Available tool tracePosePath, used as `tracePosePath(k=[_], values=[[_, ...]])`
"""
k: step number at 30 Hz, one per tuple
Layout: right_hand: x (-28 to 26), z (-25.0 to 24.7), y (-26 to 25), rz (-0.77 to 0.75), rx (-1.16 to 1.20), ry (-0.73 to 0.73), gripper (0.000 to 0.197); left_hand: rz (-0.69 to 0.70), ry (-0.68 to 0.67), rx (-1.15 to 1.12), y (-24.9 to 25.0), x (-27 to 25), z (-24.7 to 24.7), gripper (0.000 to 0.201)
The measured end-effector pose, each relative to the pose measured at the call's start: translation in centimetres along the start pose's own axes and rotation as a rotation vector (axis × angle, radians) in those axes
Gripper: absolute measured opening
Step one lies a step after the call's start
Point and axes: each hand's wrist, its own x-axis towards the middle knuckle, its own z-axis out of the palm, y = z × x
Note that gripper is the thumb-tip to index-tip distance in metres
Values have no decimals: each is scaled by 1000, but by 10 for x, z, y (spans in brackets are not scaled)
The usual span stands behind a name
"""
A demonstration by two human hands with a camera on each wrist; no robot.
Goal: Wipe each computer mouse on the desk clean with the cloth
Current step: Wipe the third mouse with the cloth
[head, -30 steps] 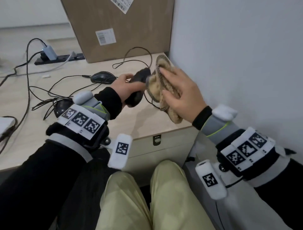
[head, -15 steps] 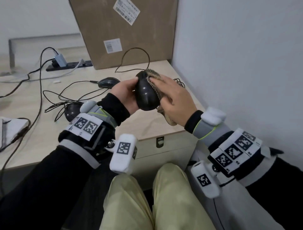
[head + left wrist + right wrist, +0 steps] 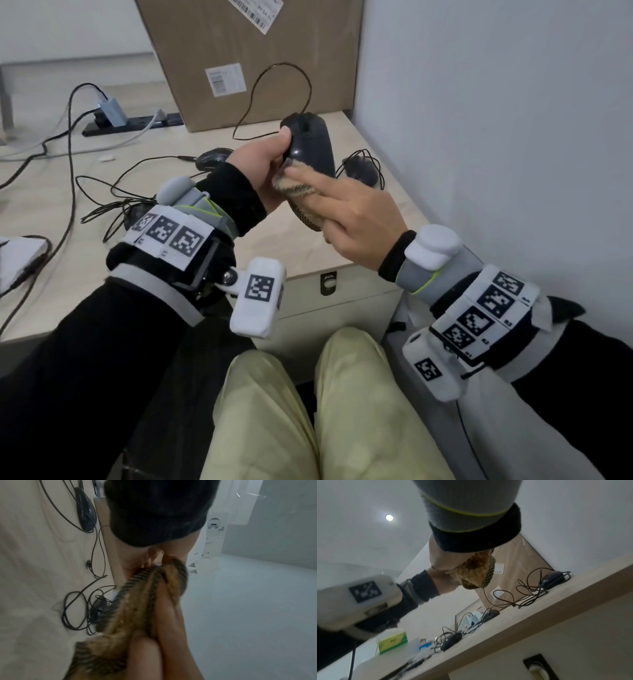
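My left hand (image 3: 279,150) grips a black wired mouse (image 3: 310,144) and holds it upright above the desk (image 3: 308,246), button side toward me. My right hand (image 3: 308,185) holds a brown striped cloth (image 3: 303,198) bunched in its fingers and presses it against the mouse's lower end. In the left wrist view the cloth (image 3: 145,601) lies over the right hand's fingers (image 3: 171,615). In the right wrist view the cloth (image 3: 474,574) hangs from the palm. Other black mice lie on the desk: one mouse by the wall (image 3: 363,171), another mouse behind my left hand (image 3: 212,158).
A big cardboard box (image 3: 253,58) stands at the back of the desk against the wall. Tangled cables (image 3: 113,205) and a power strip (image 3: 133,123) lie to the left. A third mouse (image 3: 451,641) sits among the cables, beside a green box (image 3: 392,642).
The left hand has lifted the mouse and turned it upright, button side facing me. The right hand has slid the cloth from the mouse's far side down to its lower end.
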Motion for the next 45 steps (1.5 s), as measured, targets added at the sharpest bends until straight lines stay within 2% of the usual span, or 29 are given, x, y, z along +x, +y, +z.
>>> tracePosePath(k=[4,8,10,12,15,18,21,23,25,26,28,30,33,36,39,42,45], values=[[6,-8,13,214,224,53,54,-22,-62,70,-17,-6,-6,34],[15,-13,41,446,236,9,58,-66,-161,186,-24,-12,-11,28],[17,-18,52,501,278,-14,62,-51,-156,230,-19,-14,-12,25],[20,-27,55,507,359,-47,66,-37,-79,244,-11,-13,-13,29],[29,-40,49,389,437,-185,67,-60,62,347,1,-12,-14,64],[39,-42,42,289,401,-365,63,45,8,646,8,-11,-20,55],[46,-38,39,305,438,-380,58,150,-10,815,14,-15,-26,44],[49,-36,38,339,469,-401,45,180,21,856,14,-16,-31,41],[50,-33,38,378,446,-408,22,171,61,841,11,-17,-35,37],[50,-33,39,390,416,-398,13,157,78,808,8,-17,-38,38],[50,-35,40,398,361,-386,23,148,108,737,5,-20,-39,36],[50,-35,40,418,374,-372,25,145,131,671,1,-20,-38,35],[50,-33,45,461,268,-306,36,130,247,613,0,-19,-38,35],[45,-34,61,547,140,-203,33,129,398,577,2,-15,-45,33],[39,-38,77,619,31,-138,31,102,485,597,3,-15,-49,33],[34,-47,89,719,-99,-66,25,61,592,648,6,-13,-59,46],[26,-58,103,890,-98,27,26,-21,676,765,9,-14,-69,62]])
